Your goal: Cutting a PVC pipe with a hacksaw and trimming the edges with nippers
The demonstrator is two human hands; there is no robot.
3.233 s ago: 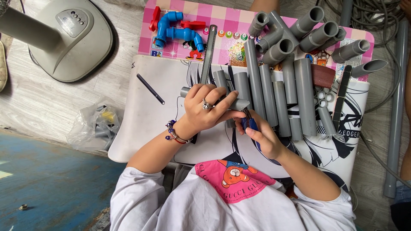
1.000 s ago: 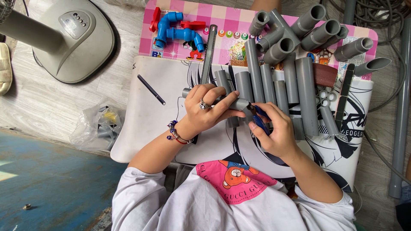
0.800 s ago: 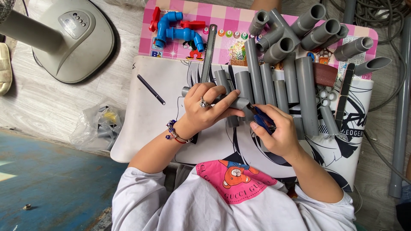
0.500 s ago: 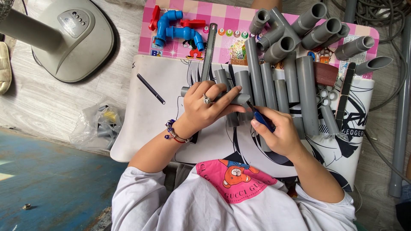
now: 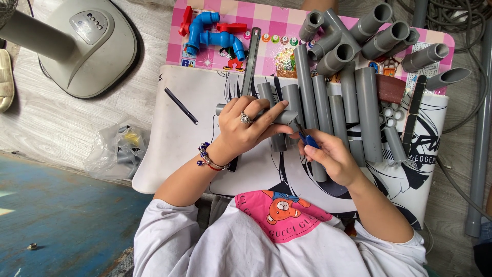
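Note:
My left hand (image 5: 248, 131), with a ring and a beaded bracelet, grips a short grey pipe piece (image 5: 285, 117) lying crosswise over the white board (image 5: 179, 149). My right hand (image 5: 330, 156) holds a small blue-handled tool (image 5: 307, 139). Its tip sits at the right end of that pipe piece. Just beyond both hands, several cut grey pipes (image 5: 369, 102) lie side by side in a row.
Blue pipe fittings with red valve handles (image 5: 215, 36) and a metal strip (image 5: 251, 61) lie on the pink checked mat. A black pen (image 5: 181, 105) rests on the board. Left are a fan base (image 5: 87, 46) and a plastic bag (image 5: 118, 149). A long grey pipe (image 5: 479, 128) lies at right.
My right hand has shifted a little up and left with the blue tool, closer to the pipe's end. My left hand keeps its grip and has barely moved.

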